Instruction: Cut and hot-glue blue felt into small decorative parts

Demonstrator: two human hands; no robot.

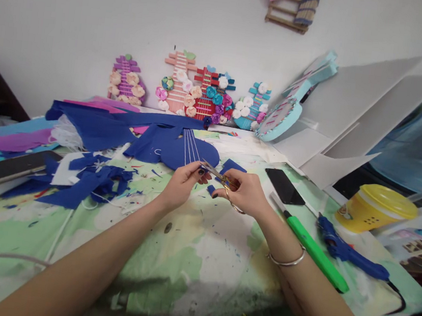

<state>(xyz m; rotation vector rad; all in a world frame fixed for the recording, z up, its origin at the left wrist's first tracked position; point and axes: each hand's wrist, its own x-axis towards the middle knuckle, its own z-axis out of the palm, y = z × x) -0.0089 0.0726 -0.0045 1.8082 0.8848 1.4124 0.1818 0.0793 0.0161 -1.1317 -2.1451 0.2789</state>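
Note:
My right hand (248,191) grips a pair of scissors (214,171) by its gold-coloured handles, with the blades pointing left. The blade tips reach the fingertips of my left hand (182,184), which is closed in a pinch. Whatever it pinches is too small to make out. Just beyond my left hand lies a blue lute-shaped piece (169,151) with white strings (191,145) running along it. Small blue pieces (234,166) lie around the scissors, one partly behind my right hand.
Blue scraps (110,179) lie at left. On the right are a black phone (285,186), a green-handled knife (315,250), a blue glue gun (349,249) and a yellow tub (377,209). Decorated lute shapes (206,93) stand along the wall beside grey boards (359,104).

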